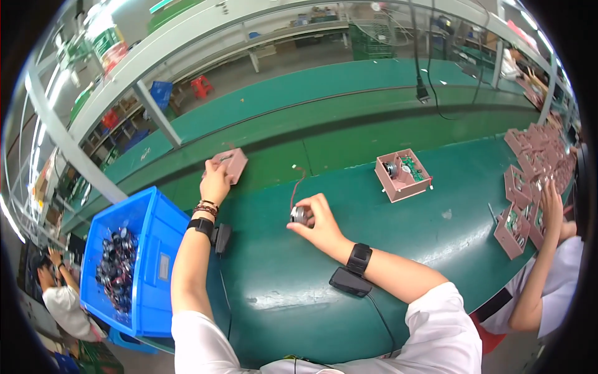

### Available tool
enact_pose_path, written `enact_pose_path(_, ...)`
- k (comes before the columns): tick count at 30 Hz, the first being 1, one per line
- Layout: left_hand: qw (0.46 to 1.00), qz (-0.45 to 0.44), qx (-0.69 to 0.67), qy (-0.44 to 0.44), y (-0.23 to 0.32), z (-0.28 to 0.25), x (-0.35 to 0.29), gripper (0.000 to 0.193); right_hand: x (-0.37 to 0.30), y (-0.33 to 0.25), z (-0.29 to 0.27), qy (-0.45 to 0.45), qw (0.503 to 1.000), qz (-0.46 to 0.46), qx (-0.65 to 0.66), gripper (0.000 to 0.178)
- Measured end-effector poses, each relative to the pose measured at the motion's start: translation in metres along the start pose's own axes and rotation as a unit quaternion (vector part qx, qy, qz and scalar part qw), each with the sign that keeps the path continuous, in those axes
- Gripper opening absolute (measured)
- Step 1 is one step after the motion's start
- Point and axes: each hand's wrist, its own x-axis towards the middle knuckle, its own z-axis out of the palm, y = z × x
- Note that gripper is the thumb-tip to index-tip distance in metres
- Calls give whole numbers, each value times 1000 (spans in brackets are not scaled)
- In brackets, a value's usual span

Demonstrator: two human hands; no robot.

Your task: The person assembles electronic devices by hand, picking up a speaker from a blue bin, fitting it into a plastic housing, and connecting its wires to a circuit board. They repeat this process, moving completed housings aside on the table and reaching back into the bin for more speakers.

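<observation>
My left hand point(215, 181) is closed on the near edge of a pink box-shaped housing point(234, 164), which sits on the green belt at the far left of my work surface. In my right hand point(319, 223), thumb and fingers pinch a small round speaker point(298, 215) above the green table. A thin red wire point(296, 190) with a white plug at its tip runs up from the speaker. To the right stands another open pink housing point(403, 176), with a speaker and a green circuit board point(411, 168) inside.
A blue bin point(163, 268) full of small speakers point(117, 268) stands left of my left arm. Many pink housings point(539, 153) are piled at the far right, where a co-worker's hand point(550, 202) reaches in. A black cable plug point(422, 92) hangs over the belt.
</observation>
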Motion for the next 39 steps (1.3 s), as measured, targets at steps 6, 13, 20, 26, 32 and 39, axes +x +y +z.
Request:
enact_pose_path(6, 988, 76, -132, -30, 81, -70, -92, 21, 7, 8, -12, 82, 971, 147, 172, 40)
enact_pose_path(13, 953, 281, -69, -87, 118, -134, -188, 19, 16, 3, -21, 105, 970, 85, 202, 43)
enact_pose_path(20, 918, 326, -167, -149, 123, -174, -242, 26, 12, -67, -15, 36, 973, 38, 225, 42)
enact_pose_path(26, 920, 262, -238, -166, 104, -161, -243, 28, -34, -122, -17, -176, 948, 151, 216, 50)
enact_pose_path(32, 903, 219, -336, -151, 105, -140, -252, 26, -49, -109, -11, -217, 974, -6, -71, 52)
enact_pose_path(39, 866, 341, -344, -126, 98, -136, -259, 17, -55, -115, -8, -286, 909, -90, -290, 52)
